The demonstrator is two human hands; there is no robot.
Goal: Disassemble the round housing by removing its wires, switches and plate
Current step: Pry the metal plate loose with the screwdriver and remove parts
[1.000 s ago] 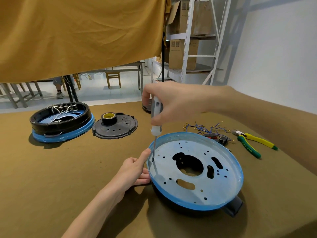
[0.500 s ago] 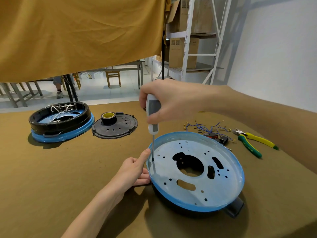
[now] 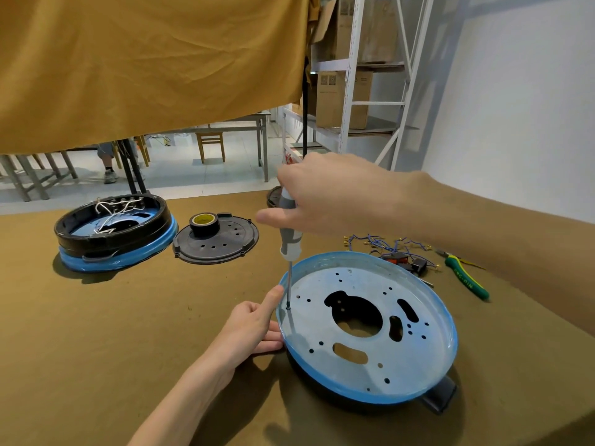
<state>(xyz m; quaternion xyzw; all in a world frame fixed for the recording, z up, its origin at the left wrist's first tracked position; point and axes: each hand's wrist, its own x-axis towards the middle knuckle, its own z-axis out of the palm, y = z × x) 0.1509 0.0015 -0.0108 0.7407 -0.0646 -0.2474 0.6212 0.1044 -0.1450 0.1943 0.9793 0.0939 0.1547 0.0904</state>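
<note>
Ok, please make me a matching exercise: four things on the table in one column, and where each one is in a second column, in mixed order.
Things:
1. screwdriver
2. tape roll
3. pliers
4. white wires

Places:
A. inside the far-left housing
B. on the black disc
C. in the right hand, tip on the plate
D. on the table, right of the blue wires

Pairs: 1-C, 2-B, 3-D, 4-A

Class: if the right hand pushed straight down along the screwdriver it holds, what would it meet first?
Probably the metal plate: the right hand holds the screwdriver upright, tip at a hole near the rim.
</note>
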